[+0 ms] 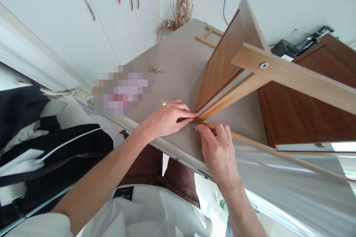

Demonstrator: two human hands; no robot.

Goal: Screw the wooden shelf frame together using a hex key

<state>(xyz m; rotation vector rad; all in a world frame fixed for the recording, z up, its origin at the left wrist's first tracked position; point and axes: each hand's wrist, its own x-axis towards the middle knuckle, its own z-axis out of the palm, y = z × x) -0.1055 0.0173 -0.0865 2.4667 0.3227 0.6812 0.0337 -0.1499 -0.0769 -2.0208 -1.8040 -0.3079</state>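
A wooden frame piece with panels (222, 63) stands tilted on the grey table, its lower corner near the front edge. My left hand (174, 118) reaches in from the left, with fingertips and thumb closed on that corner. Just to the right, my right hand (219, 144) is closed in a pinch beside the same joint, next to a thin wooden rail (250, 140). A small shiny piece (194, 125) shows at its fingertips, too small to name. A light wooden bar (294, 72) with a round metal fitting (264, 65) rises on the right.
Several screws (158, 70) lie on the table (178, 55), right of a blurred-out patch (122, 90). A small wooden frame (208, 37) and dried stalks (182, 11) are at the far end. A dark wooden panel (306, 107) stands right. Black cloth (80, 144) hangs left.
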